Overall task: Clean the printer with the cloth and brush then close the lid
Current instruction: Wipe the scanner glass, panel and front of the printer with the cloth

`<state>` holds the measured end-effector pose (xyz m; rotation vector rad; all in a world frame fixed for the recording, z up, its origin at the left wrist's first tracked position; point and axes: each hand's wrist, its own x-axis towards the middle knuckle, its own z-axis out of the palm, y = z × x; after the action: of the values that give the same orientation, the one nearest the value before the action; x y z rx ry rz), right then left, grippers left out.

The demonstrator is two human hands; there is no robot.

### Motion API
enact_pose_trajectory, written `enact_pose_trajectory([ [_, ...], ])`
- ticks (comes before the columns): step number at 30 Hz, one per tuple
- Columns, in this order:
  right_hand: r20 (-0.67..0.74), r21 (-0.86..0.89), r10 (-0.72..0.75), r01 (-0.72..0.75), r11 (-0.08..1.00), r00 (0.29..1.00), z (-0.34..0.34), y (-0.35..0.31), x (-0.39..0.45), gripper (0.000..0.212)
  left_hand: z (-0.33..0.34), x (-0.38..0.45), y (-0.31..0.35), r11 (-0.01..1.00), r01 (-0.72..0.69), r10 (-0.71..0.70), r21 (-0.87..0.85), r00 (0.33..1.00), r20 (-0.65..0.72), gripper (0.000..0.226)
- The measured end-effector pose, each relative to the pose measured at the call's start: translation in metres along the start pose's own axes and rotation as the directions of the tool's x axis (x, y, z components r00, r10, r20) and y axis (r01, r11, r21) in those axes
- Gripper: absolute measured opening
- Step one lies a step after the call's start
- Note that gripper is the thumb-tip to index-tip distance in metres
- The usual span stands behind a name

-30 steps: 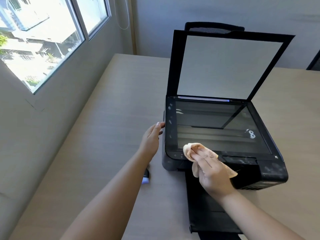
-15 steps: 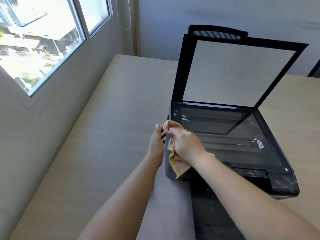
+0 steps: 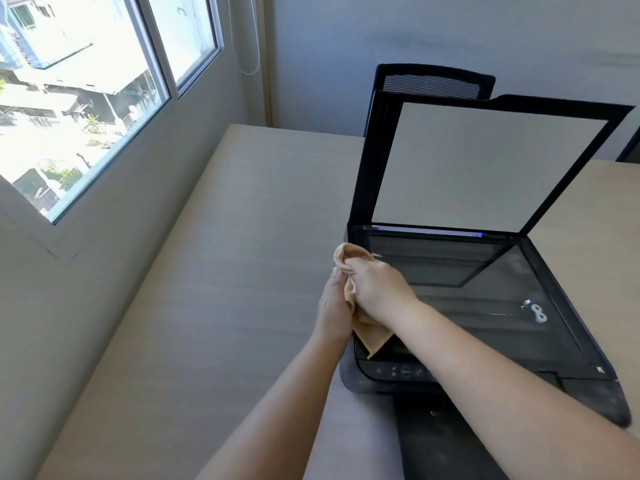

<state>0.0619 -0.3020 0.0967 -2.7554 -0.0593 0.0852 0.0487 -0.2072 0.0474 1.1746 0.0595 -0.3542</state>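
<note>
While right hand (image 3: 375,289) fingers grip tan cloth (image 3: 349,258) on black printer (image 3: 450,306) left edge, left hand (image 3: 332,306) flat alongside: mid-wipe, brushing and upright lid (image 3: 485,161) closing pending.

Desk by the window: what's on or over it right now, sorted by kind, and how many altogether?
Printers: 1, the black printer with its lid raised
Cloths: 1, the tan cloth gripped by the right hand
Hands: 2, that one and the left hand flat against the printer's side
Brushes: 0 in view
Total: 4
</note>
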Motion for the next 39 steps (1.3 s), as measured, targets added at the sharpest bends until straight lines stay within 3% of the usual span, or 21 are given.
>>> enact_pose_trajectory([
  [3,-0.053,0.048,-0.043,0.046,0.998,0.998,0.005,0.001,-0.019,0.028,0.0,0.003,-0.002,0.999,0.032,-0.032,-0.029,0.999,0.004,0.05],
  [7,-0.013,-0.031,0.018,-0.018,0.999,1.0,-0.006,0.004,0.035,0.022,0.006,0.0,-0.003,0.999,-0.028,0.029,0.014,0.999,-0.027,0.042],
  [9,-0.002,-0.041,0.051,-0.051,0.998,0.999,-0.009,0.007,0.061,0.026,0.005,0.001,-0.006,0.992,-0.077,0.08,0.104,0.996,-0.03,0.048],
  [12,0.004,-0.045,0.057,-0.057,0.997,0.998,-0.011,0.017,0.069,0.028,0.002,-0.003,-0.007,0.967,-0.045,0.049,0.251,0.999,-0.01,0.06],
  [18,-0.061,-0.035,0.241,-0.244,0.969,0.969,-0.029,0.051,0.054,0.03,-0.003,-0.005,-0.01,0.925,-0.084,0.083,0.371,0.996,0.019,0.052],
  [22,0.047,0.048,0.135,-0.138,0.989,0.99,-0.017,0.009,0.062,0.026,0.001,-0.007,-0.005,0.944,-0.107,0.102,0.311,0.994,0.033,0.06],
  [24,0.067,0.042,0.114,-0.116,0.992,0.991,-0.015,-0.002,0.064,0.034,0.002,-0.007,-0.004,0.965,-0.109,0.105,0.239,0.994,0.033,0.064],
  [30,0.146,-0.091,0.048,-0.035,0.995,0.988,-0.024,-0.009,-0.014,0.028,0.004,-0.011,0.004,0.993,0.076,-0.085,0.09,0.991,0.101,0.062],
  [33,0.119,-0.153,0.003,0.015,0.988,0.993,-0.003,-0.02,-0.072,0.046,-0.002,-0.012,0.006,0.988,0.155,-0.155,-0.003,0.986,0.069,0.07],
  [35,0.029,-0.224,-0.05,0.055,0.973,0.998,0.015,-0.028,-0.106,0.063,-0.003,-0.017,0.006,0.985,0.169,-0.167,-0.019,0.981,0.104,0.077],
  [38,-0.161,-0.238,-0.141,0.1,0.966,0.977,0.036,-0.016,-0.138,0.068,-0.001,-0.028,-0.002,0.991,0.081,-0.088,0.105,0.994,0.059,0.07],
  [39,-0.207,-0.19,-0.184,0.145,0.971,0.961,0.039,-0.006,-0.146,0.065,0.002,-0.035,-0.002,0.967,0.002,-0.007,0.255,1.0,0.019,0.064],
])
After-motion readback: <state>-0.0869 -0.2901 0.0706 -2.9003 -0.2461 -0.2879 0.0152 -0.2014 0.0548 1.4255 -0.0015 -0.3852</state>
